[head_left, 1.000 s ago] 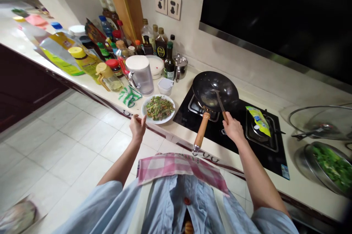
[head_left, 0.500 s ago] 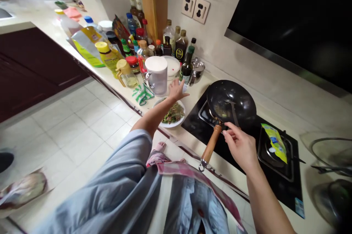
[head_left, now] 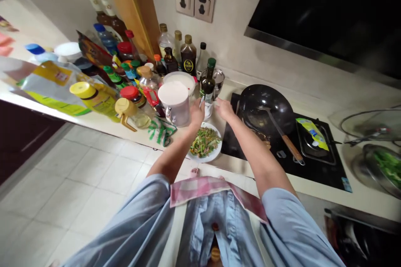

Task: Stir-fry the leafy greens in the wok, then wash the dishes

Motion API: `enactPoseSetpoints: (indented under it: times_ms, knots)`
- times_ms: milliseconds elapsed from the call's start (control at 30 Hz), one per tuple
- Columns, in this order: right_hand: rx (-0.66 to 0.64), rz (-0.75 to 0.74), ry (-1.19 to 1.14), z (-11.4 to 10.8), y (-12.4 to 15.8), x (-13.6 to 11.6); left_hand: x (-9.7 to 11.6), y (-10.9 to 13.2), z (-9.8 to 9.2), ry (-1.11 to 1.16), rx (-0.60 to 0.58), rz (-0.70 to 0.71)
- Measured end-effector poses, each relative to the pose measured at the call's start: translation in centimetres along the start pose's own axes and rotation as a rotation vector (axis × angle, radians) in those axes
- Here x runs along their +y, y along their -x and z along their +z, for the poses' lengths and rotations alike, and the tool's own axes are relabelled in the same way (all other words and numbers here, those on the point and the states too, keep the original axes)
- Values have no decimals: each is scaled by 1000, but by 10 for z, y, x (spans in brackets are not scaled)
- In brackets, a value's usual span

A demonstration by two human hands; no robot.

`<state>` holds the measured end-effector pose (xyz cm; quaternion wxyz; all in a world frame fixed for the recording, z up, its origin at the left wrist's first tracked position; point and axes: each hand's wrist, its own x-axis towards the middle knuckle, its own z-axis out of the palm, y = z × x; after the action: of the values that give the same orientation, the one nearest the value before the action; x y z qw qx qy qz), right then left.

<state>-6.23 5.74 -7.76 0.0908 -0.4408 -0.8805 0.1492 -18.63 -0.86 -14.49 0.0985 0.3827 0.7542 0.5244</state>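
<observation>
My left hand has its fingers closed at the left side of a small white bowl. A thin pale handle-like piece sticks up by those fingertips. On the bowl's other side, my right hand reaches in with fingers stretched out and nothing seen in them. A white plate of chopped green vegetables and meat lies just below both hands. Right of them is a black wok on the hob, holding a spatula with a wooden grip. My right forearm covers the wok's handle.
A lidded plastic jug stands close left of my left hand, beside a green-striped cloth. Dark bottles stand behind the bowl. Several seasoning jars crowd the left counter. A yellow-green packet lies on the right burner. The range hood overhangs.
My right hand has left the wok's handle area and moved left to the bowl. My left hand has gone from spread above the bowl to closed at its side. The view has shifted.
</observation>
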Motion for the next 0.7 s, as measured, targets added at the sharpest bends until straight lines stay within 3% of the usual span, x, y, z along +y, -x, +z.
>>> enactPoseSetpoints:
  times_ms: [200,400,700]
  knots:
    - [-93,47,-10,28,-33,-2,-7,1,-1,101,-19,-53]
    - [-22,134,-54,34,-41,7,-14,-3,6,207,-29,-100]
    - [-96,76,-226,43,-42,-5,-19,-4,7,295,-48,-145]
